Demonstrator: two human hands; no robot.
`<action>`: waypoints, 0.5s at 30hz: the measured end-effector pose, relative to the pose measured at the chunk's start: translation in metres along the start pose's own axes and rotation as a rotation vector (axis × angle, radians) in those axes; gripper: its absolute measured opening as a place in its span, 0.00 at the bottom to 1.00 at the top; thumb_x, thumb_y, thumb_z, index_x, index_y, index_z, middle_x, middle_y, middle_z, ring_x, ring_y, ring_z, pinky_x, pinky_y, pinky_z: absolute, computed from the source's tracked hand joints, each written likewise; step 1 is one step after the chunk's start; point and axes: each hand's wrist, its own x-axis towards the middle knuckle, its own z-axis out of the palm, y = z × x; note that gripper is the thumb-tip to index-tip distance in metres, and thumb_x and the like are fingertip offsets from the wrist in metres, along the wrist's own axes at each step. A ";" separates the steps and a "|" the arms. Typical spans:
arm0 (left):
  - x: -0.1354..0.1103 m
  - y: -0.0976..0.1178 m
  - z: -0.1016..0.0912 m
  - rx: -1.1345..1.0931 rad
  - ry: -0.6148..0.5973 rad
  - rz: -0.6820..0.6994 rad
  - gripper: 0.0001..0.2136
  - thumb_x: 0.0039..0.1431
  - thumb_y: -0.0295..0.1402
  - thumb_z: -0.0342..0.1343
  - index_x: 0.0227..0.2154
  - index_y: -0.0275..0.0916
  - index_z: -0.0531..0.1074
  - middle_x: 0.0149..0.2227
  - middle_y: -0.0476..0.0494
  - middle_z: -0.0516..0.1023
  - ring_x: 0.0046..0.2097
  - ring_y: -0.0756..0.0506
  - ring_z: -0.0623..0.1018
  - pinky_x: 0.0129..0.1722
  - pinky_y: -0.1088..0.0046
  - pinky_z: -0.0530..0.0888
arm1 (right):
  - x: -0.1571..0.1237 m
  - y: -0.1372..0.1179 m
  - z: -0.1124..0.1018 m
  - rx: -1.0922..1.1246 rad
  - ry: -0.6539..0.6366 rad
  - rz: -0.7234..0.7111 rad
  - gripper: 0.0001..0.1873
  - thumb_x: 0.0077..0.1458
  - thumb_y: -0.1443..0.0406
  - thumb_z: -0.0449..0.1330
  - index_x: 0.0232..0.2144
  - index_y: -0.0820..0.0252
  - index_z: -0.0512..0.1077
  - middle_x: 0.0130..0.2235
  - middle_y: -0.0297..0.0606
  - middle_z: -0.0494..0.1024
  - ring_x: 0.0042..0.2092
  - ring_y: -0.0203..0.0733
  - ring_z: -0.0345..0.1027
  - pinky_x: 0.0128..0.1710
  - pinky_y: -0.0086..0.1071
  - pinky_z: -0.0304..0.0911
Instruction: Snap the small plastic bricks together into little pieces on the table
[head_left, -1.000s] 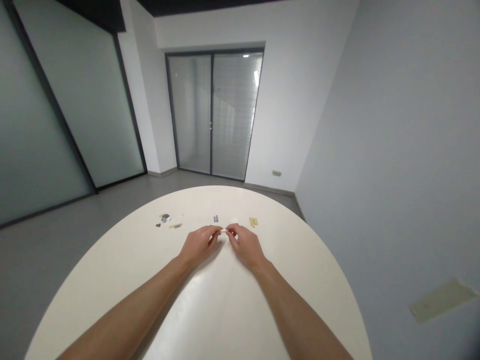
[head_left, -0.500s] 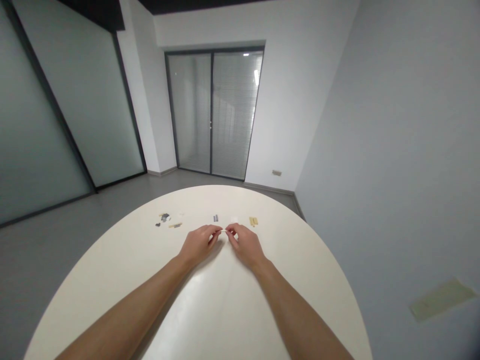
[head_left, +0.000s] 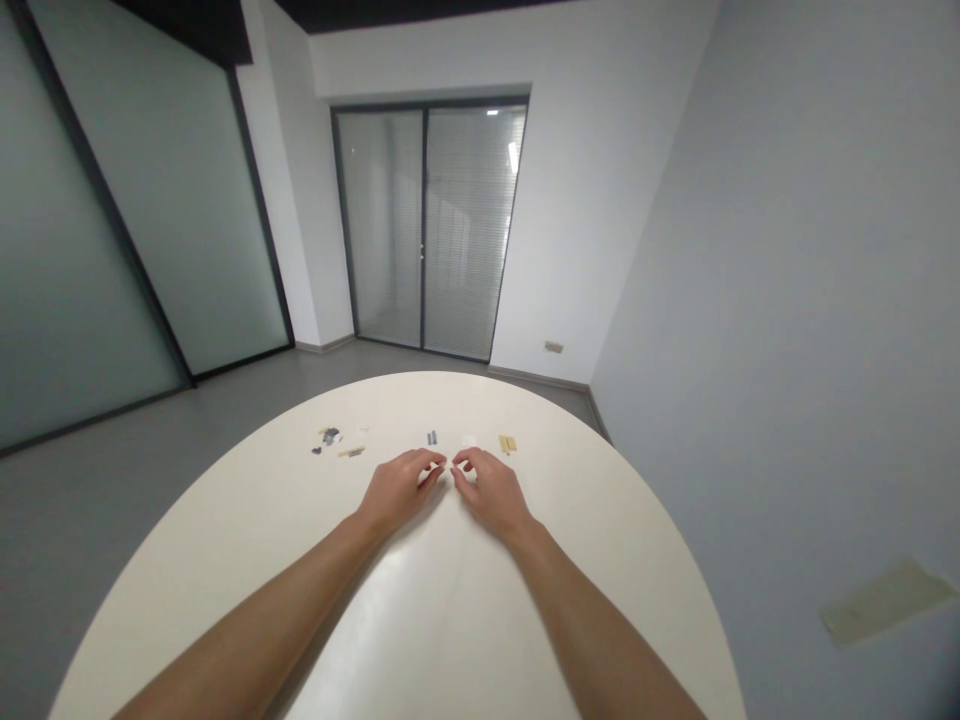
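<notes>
Frosted glass partitions and a glass door with slatted blinds stand beyond a grey floor, and a round, smooth cream tabletop fills the foreground. The left hand and right hand rest curled on it, their fingertips almost meeting; any pinched item is too small to tell. Ahead of the fingers lie a grey ridged piece, a white block and a tan plate. Further left of them sit a cluster of dark bits and a slim tan-and-grey strip. Parts this small could skitter across the glossy top if a finger knocked them.
</notes>
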 end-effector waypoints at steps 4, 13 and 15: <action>0.000 -0.002 0.001 0.000 0.009 0.000 0.09 0.63 0.34 0.51 0.43 0.45 0.74 0.42 0.47 0.81 0.41 0.47 0.80 0.39 0.73 0.75 | 0.000 0.000 0.001 0.001 -0.004 0.006 0.07 0.63 0.63 0.55 0.43 0.54 0.70 0.42 0.36 0.77 0.43 0.40 0.71 0.44 0.33 0.62; 0.000 -0.002 0.001 0.005 0.000 -0.002 0.09 0.62 0.33 0.51 0.42 0.46 0.74 0.41 0.48 0.81 0.40 0.47 0.79 0.38 0.73 0.74 | 0.000 0.002 0.001 0.027 -0.004 -0.017 0.10 0.62 0.65 0.56 0.46 0.54 0.71 0.45 0.36 0.78 0.43 0.39 0.71 0.46 0.34 0.63; 0.000 -0.002 0.001 0.009 -0.004 0.001 0.09 0.63 0.33 0.51 0.43 0.46 0.73 0.41 0.48 0.80 0.40 0.47 0.79 0.38 0.73 0.74 | 0.000 0.003 0.001 0.027 -0.006 -0.022 0.10 0.62 0.65 0.56 0.46 0.54 0.71 0.45 0.36 0.78 0.43 0.39 0.71 0.47 0.34 0.63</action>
